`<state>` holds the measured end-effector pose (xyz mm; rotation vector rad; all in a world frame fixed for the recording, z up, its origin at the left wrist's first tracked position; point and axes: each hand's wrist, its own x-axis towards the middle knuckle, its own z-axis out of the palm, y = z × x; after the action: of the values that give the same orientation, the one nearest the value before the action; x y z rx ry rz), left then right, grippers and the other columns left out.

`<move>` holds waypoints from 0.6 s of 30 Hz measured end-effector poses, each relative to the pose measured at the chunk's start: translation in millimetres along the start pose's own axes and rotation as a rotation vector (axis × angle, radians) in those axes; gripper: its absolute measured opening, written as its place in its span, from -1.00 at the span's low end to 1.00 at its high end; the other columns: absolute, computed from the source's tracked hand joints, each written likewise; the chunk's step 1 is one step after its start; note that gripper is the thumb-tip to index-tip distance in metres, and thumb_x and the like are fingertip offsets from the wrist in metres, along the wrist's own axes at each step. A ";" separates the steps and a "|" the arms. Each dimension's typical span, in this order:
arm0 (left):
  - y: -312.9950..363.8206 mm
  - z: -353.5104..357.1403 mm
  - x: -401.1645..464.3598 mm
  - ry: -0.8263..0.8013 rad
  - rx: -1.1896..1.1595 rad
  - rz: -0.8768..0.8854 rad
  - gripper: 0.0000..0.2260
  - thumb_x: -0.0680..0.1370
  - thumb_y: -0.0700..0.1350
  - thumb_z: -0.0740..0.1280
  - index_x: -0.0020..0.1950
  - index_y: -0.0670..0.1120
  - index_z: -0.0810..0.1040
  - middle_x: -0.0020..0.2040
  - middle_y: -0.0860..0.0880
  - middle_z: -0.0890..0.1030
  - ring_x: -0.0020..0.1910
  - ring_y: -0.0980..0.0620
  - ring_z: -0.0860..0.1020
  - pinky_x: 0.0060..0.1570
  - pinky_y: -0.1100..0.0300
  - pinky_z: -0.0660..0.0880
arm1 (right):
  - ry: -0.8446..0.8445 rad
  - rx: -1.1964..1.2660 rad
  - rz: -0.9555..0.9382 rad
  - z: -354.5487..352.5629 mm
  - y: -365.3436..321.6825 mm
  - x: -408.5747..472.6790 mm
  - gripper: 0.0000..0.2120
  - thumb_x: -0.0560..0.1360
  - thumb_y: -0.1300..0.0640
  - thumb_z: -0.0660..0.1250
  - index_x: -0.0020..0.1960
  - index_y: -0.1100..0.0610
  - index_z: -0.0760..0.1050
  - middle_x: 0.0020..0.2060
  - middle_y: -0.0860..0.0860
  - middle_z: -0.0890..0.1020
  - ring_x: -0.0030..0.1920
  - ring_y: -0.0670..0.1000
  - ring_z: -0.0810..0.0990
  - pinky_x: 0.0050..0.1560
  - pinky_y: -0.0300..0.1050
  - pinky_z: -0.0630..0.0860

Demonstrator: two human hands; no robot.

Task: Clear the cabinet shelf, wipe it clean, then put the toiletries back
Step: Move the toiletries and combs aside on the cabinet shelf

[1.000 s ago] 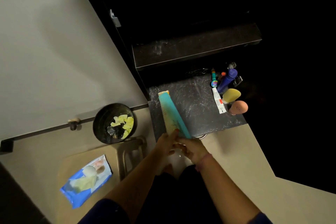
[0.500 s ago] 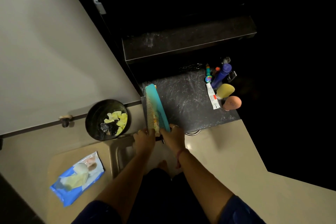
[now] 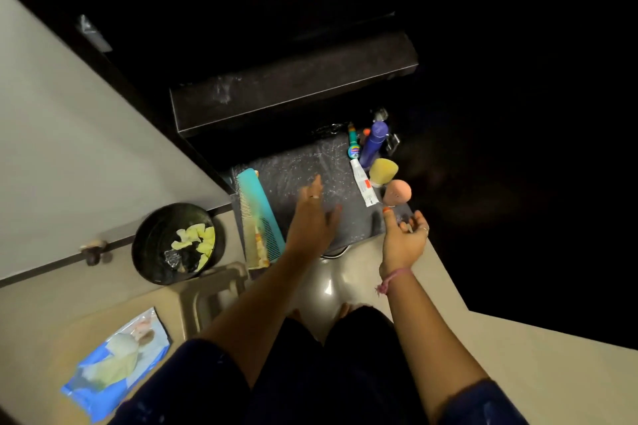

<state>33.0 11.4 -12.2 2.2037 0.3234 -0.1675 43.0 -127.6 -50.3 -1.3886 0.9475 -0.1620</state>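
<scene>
Left hand: the left hand (image 3: 312, 217) hovered open and empty over the dusty dark shelf (image 3: 303, 166).
Right hand: the right hand (image 3: 405, 235) was open, palm up, empty.
Nearest toiletry: the peach egg-shaped sponge (image 3: 397, 192) sat just beyond the right thumb.
Tube axis: the white tube (image 3: 362, 183) ran away from the hands.
Combs: the long teal plastic comb (image 3: 260, 214) lay left of the left hand.

Combs (image 3: 259, 214) lie left on the shelf (image 3: 303, 169), toiletries (image 3: 374, 162) right.

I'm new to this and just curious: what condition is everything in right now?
Left hand: open, empty, over the dusty dark shelf.
Right hand: open, empty.
Long teal plastic comb: lying flat at the shelf's left edge.
Blue wipes packet: lying flat.
Round black bin: uncovered, holding yellow scraps.
</scene>
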 end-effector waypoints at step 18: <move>74.9 46.2 86.0 -0.265 0.771 0.372 -0.68 0.62 -0.20 0.07 0.37 -0.19 0.33 0.29 -0.18 0.38 0.27 -0.16 0.35 0.25 0.03 0.35 | -0.035 -0.134 -0.132 25.6 5.2 36.9 -0.66 0.42 0.18 0.41 0.18 0.07 0.50 0.09 0.04 0.62 0.09 -0.01 0.59 0.22 0.06 0.51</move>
<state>136.8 -54.1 -3.4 2.8998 -0.3660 -0.4268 80.9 -129.5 -74.9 -1.5739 0.8505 -0.1752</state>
